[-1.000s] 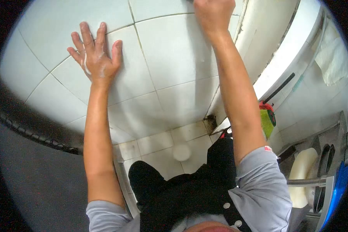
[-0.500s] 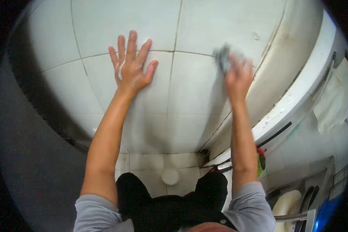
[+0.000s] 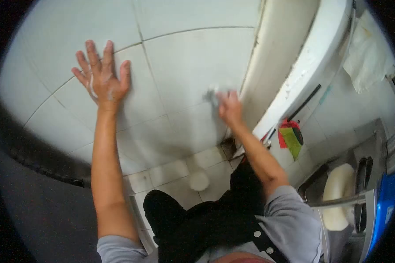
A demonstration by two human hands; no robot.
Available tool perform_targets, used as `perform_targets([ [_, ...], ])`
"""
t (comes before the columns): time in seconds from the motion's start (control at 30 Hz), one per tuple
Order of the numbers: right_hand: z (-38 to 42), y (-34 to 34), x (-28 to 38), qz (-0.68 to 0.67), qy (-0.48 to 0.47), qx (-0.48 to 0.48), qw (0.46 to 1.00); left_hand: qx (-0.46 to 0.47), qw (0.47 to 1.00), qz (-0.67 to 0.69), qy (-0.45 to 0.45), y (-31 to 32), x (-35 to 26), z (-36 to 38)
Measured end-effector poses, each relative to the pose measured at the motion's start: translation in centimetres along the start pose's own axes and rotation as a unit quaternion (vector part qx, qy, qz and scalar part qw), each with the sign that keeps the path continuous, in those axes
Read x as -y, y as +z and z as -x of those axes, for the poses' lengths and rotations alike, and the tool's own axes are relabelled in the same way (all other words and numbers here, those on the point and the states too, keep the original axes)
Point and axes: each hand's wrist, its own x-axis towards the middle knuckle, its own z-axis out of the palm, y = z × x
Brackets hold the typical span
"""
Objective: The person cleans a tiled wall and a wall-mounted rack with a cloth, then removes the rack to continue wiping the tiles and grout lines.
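Observation:
My left hand [image 3: 102, 78] lies against the white tiled wall [image 3: 193, 65] with its fingers spread. White suds cling to the back of it. Lower and to the right, my right hand [image 3: 231, 107] is closed around a grey scouring pad [image 3: 213, 93], which it presses to the tiles near the wall's right edge. Motion smears the pad, so its exact texture is hard to make out.
A whitish door frame [image 3: 289, 74] rises right of the tiles. Beyond it are a red and green dustpan-like item [image 3: 291, 136], a hanging pale cloth [image 3: 368, 55] and a metal rack [image 3: 338, 202]. A white round object [image 3: 199, 180] stands on the tiled floor.
The view has turned to the right. My right hand has moved the scouring pad down the wall, from above a grout line to below it. My left hand stays flat on the tiles.

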Motion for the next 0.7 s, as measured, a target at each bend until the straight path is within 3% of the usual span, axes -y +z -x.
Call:
perform_targets([
  [0.03,-5.0,-2.4,1.3,0.018,-0.006,-0.082,0.996,-0.003,1.0,0.002,0.004,0.2,-0.1,0.1],
  [0.07,-9.7,-5.4,2.9,-0.011,0.028,-0.106,0.994,0.001,1.0,-0.009,0.004,-0.7,-0.3,-0.3],
  [0.17,-18.5,-9.0,4.8,-0.069,-0.04,-0.255,0.964,0.011,1.0,-0.022,0.014,-0.9,-0.5,-0.4],
  [0.27,-11.0,-4.7,2.5,-0.029,0.056,-0.224,0.973,0.002,1.0,-0.018,0.014,-0.8,-0.5,-0.5],
  [0.33,-0.8,1.7,-0.9,0.016,0.092,-0.197,0.976,0.002,1.0,-0.009,0.01,-1.0,-0.3,-0.1],
  [0.43,8.8,6.7,-0.7,-0.106,0.261,-0.115,0.953,-0.001,1.0,0.01,0.009,-0.9,-0.4,-0.1],
  [0.53,2.4,4.4,-0.9,-0.07,0.109,-0.181,0.975,-0.008,1.0,0.01,0.006,-0.7,-0.1,-0.2],
  [0.57,-2.3,1.3,1.0,-0.12,0.125,-0.176,0.969,-0.008,1.0,0.01,0.008,-0.5,0.0,-0.3],
  [0.6,-11.4,-5.5,4.8,-0.051,0.018,-0.152,0.987,0.001,1.0,0.006,0.005,-0.7,0.4,0.2],
  [0.63,-15.6,-7.5,5.5,-0.067,-0.03,-0.199,0.977,0.0,1.0,0.008,0.005,-0.8,0.1,0.0],
  [0.7,-19.1,-8.6,4.9,-0.155,-0.013,-0.265,0.952,-0.004,1.0,-0.01,-0.006,-1.4,-1.0,-0.3],
])
